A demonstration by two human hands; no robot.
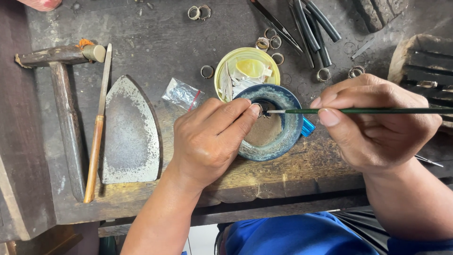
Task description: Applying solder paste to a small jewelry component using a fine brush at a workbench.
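Observation:
My left hand [210,137] pinches a small metal ring [259,107] between thumb and forefinger over a blue-rimmed bowl [292,127] with brownish liquid in it. My right hand [377,120] grips a thin green-handled brush [358,111] held level, its tip touching the ring. Just behind the bowl stands a yellow dish [222,71] with white scraps and a yellow piece inside.
Several loose metal rings [207,72] lie on the dark wooden bench. A hammer [61,94], a file with a wooden handle [96,137] and a flat iron-shaped metal plate [130,132] lie at left. Black tubes [316,28], tweezers [276,23] and a small plastic bag [181,93] lie behind.

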